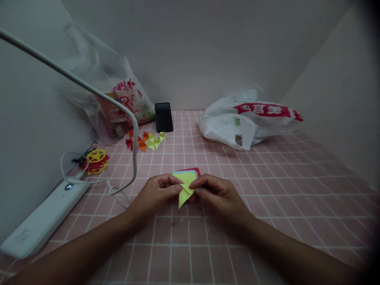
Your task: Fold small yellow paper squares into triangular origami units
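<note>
Between my two hands is a folded piece of yellow origami paper (185, 196), its pointed tip hanging down toward me. My left hand (162, 190) pinches its left side with thumb and forefinger. The thumb and forefinger of my right hand (215, 192) close on the right side. Just behind it lies a stack of coloured paper squares (198, 171), with yellow, blue and red sheets showing. My fingers cover part of the folded piece and the near side of the stack.
Small folded paper pieces (151, 141) in red, orange and yellow lie near a black phone (164, 117). Plastic bags stand back left (127, 99) and back right (237, 122). At left are a white power strip (47, 215), yellow and red cutouts (96, 160) and a looping white cable (135, 146).
</note>
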{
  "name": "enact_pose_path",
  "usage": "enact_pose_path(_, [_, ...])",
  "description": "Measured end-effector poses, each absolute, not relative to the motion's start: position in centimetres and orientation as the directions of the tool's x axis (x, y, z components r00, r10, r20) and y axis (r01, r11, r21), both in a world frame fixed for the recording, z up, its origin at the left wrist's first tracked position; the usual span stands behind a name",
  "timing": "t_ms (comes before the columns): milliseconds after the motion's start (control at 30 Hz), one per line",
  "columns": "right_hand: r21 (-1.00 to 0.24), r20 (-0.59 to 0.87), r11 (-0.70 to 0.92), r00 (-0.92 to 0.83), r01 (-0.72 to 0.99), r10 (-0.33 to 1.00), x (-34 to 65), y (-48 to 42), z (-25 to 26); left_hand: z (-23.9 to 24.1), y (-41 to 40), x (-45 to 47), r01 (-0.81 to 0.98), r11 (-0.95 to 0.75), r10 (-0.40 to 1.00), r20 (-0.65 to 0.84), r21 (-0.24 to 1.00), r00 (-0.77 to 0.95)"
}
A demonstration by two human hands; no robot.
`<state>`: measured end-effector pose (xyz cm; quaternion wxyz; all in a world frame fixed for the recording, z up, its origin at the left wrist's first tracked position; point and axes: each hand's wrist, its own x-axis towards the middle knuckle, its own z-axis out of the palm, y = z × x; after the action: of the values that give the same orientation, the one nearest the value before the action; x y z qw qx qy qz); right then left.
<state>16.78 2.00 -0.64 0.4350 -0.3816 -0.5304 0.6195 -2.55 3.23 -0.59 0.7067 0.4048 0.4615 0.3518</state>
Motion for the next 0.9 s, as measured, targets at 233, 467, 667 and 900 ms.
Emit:
enact_pose_path(233, [-0.997, 0.079, 0.08, -0.311, -0.01, 0.947, 16.92, 1.95, -0.7, -0.61, 3.28, -2.31, -0.098, 0.411, 0.889, -0.374, 0.907, 0.265])
enact_pose_path(467, [-0.982, 0.161, 0.184, -0.335, 0.039, 0.928, 17.02, 2.01, -0.64, -0.47, 3.03, -2.2, -0.155, 0.433, 0.883, -0.382, 0.888, 0.273])
enact_pose_path(667, [-0.972, 0.176, 0.221, -0.373, 0.081, 0.911, 17.14, 2.08, -0.3, -0.23, 2.89, -2.2, -0.178, 0.376, 0.91, -0.325, 0.91, 0.259])
enact_pose_path(900, [-0.947, 0.222, 0.292, -0.385, 0.133, 0.896, 17.11, 2.06, -0.3, -0.16, 3.11, -2.18, -0.143, 0.396, 0.899, -0.352, 0.907, 0.26])
